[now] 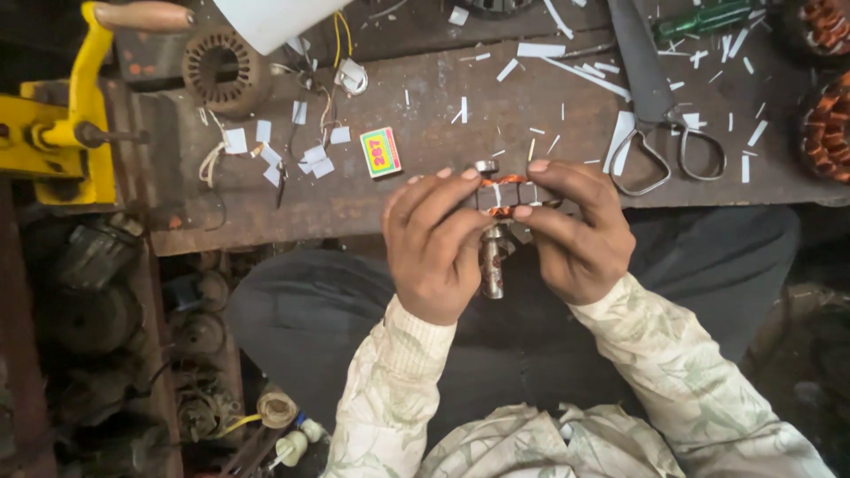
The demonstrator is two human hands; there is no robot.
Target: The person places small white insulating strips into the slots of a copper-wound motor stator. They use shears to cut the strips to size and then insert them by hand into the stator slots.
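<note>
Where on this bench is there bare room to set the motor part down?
Both hands, left hand and right hand, hold the small armature. The freest patch of the bench lies between the matchbox and the scissors, with only thin paper strips. Left of the matchbox, paper squares and wires crowd it; the right end holds copper-wound stators.

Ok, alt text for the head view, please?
Both hands, left hand and right hand, grip a small motor armature with copper windings over the person's lap. Beyond lies a workbench with paper scraps, scissors and a matchbox.
</note>
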